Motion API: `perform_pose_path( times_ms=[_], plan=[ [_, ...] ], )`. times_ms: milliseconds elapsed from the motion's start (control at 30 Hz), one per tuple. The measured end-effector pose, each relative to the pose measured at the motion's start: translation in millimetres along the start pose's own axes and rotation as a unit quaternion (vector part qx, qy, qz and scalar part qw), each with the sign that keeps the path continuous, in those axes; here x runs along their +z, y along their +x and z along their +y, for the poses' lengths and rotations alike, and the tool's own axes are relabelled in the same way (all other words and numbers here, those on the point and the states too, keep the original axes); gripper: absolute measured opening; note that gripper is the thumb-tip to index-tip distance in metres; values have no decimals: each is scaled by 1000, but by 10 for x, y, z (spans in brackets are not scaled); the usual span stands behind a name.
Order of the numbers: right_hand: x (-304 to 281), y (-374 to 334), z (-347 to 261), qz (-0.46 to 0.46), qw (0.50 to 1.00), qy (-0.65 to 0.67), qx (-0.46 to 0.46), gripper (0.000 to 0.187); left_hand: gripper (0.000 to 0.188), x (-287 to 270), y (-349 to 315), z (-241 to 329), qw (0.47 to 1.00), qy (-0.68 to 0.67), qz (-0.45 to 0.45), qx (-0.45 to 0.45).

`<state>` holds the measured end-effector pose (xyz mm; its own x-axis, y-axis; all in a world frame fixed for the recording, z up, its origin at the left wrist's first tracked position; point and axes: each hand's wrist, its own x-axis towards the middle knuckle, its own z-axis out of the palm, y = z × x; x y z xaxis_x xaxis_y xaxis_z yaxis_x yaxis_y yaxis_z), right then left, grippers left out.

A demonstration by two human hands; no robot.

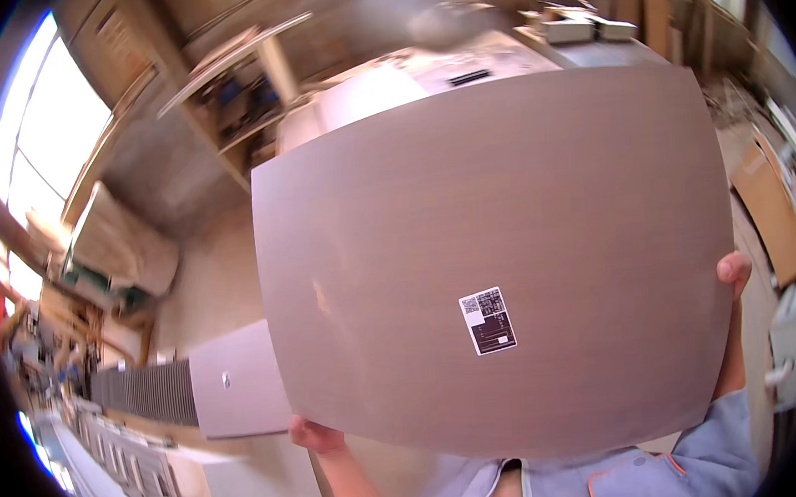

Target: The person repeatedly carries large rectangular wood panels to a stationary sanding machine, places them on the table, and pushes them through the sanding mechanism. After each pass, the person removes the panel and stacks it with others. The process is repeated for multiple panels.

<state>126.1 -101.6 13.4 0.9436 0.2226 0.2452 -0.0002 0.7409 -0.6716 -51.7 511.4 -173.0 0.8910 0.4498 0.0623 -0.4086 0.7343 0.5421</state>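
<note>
A large flat brownish-grey panel (pixel 505 205) fills the middle of the view, held up in front of my body. It carries a black-and-white label (pixel 488 321) on its face, below the middle. My left hand (pixel 318 433) grips the panel at its lower left corner, with most fingers hidden behind it. On the right edge my right hand (pixel 734 272) is closed around the panel, its thumb showing against the rim. Both forearms come up from below, in grey-blue sleeves with orange piping on one side.
Another panel (pixel 242 378) with a small label lies at the lower left beside a ribbed dark surface (pixel 147 393). Behind stands a workbench (pixel 496 58) bearing a black object (pixel 470 77). Cardboard (pixel 772 212) leans at the right. A wooden shelf (pixel 239 112) stands at the back left.
</note>
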Motion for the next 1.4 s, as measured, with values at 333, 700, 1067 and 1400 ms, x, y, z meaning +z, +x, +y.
perform_pose_path(
  times_ms=[333,700,1067,1400],
  plan=[
    [-886,-1517,-2674,290,822,-437,-221,66,53,1281,1050,-2633,887,235,-82,-388],
    [254,-1450,-2432,375,666,-268,-587,64,58,3177,557,-4816,878,-17,-143,-458],
    [-25,-1124,-2211,315,659,-222,-646,49,65,4453,1239,-5415,842,11,-264,-471],
    [-135,-605,-2382,369,614,-205,-667,46,65,4685,1460,-5851,822,33,-241,-515]
  ],
)
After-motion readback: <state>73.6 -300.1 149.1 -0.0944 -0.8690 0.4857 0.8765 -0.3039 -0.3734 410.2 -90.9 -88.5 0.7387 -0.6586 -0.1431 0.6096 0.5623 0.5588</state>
